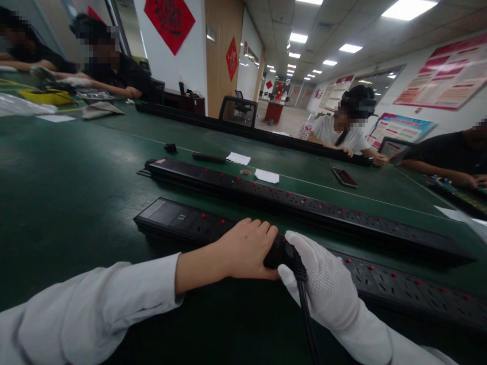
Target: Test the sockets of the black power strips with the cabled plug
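A long black power strip (pixel 181 217) with red indicator lights and rows of sockets lies across the green table in front of me. My left hand (pixel 251 248), bare, is wrapped over the strip left of its middle, the fingers on the far side and the thumb on the near side. My right hand (pixel 323 276), in a white glove with dotted grip, closes round a black plug (pixel 283 253) at the strip's top. From the plug a thick black cable (pixel 307 314) hangs down toward me. The plug's prongs are hidden, so I cannot tell how deep it sits.
Behind lies a second black power strip (pixel 266 195), and farther back a long black bar (pixel 243 131). A phone (pixel 344 177), paper slips (pixel 267 176) and a small black part (pixel 170 148) lie on the green table (pixel 83 167). A person in white (pixel 359 134) sits opposite; others sit at both sides.
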{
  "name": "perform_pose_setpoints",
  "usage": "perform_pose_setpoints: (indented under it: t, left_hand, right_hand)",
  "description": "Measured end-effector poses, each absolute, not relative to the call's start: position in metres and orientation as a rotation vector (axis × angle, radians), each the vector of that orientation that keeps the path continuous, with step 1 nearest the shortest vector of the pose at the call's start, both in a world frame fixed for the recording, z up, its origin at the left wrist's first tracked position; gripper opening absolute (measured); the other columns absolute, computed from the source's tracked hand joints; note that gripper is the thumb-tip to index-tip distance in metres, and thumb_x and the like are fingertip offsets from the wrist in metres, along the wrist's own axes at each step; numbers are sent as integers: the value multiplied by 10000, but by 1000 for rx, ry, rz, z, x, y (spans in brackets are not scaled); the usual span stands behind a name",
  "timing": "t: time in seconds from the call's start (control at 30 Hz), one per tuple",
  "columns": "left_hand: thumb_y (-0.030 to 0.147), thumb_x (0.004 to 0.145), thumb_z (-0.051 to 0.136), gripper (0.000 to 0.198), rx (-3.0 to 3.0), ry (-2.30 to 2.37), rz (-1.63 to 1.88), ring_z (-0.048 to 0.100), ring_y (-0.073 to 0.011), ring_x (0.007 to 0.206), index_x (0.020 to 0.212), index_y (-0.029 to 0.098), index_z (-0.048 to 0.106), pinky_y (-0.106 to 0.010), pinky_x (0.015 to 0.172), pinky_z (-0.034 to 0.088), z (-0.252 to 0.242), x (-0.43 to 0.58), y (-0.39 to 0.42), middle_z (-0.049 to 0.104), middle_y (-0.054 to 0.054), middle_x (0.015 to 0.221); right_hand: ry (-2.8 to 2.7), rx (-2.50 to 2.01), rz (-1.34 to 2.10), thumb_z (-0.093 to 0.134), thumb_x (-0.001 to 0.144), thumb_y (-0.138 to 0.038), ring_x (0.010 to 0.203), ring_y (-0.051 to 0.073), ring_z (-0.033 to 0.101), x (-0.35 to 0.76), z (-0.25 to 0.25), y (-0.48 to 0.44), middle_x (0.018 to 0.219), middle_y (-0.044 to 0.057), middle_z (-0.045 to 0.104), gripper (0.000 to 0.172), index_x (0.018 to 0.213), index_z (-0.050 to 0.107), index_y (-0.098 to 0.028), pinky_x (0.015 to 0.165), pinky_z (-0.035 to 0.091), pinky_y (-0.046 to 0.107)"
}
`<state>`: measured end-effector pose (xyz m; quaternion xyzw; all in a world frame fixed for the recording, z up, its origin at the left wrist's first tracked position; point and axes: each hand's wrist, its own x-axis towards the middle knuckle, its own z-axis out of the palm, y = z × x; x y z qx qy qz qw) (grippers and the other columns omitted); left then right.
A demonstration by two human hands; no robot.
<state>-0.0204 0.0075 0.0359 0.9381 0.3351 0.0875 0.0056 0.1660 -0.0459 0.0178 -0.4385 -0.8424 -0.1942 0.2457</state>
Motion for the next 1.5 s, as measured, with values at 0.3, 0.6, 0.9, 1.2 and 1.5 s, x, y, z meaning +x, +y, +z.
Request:
perform_pose_setpoints:
  t: [0.3, 0.6, 0.9, 1.2, 1.5]
  left_hand:
    - [688, 739, 425, 610, 2939, 1061, 236, 558, -237, 802, 991, 138, 500, -378, 711, 439, 36, -19, 8, 583, -75, 931]
    - [707, 747, 388, 612, 2973, 1063, 260, 568, -236, 791, 969, 148, 499, -361, 698, 423, 33, -19, 8, 586, -69, 905]
    - [751, 731, 353, 661, 2973, 1067, 292, 583, -249, 795, 966, 151, 501, -367, 698, 422, 28, -19, 10, 599, -84, 911]
    - [753, 728, 352, 682, 2976, 1058, 344, 591, -255, 797, 986, 140, 503, -371, 679, 438, 27, -20, 11, 605, -92, 938]
    - [783, 705, 340, 735, 2962, 1079, 305, 587, -250, 788, 992, 130, 517, -363, 682, 438, 31, -20, 9, 605, -95, 934]
  right_hand:
    - [-2254, -1198, -590, 514, 833, -342, 966, 219, 599, 167, 11, -43, 1066, 138, 620, 410, 1161, 497, -97, 817, 522, 356]
    - [-2260, -1184, -598, 532, 834, -307, 986, 214, 596, 172, 6, -40, 1068, 137, 621, 397, 1172, 494, -101, 839, 511, 349]
    - [-2286, -1254, -492, 500, 856, -353, 935, 175, 629, 175, 19, -36, 1042, 85, 652, 352, 1141, 537, -150, 834, 512, 300]
    - [-2259, -1268, -377, 486, 863, -377, 894, 159, 646, 174, 24, -34, 1012, 66, 668, 321, 1105, 556, -178, 805, 523, 274]
    - [-1603, -1119, -40, 477, 864, -367, 907, 200, 626, 150, 78, -46, 1009, 74, 648, 269, 1067, 550, -208, 841, 499, 391]
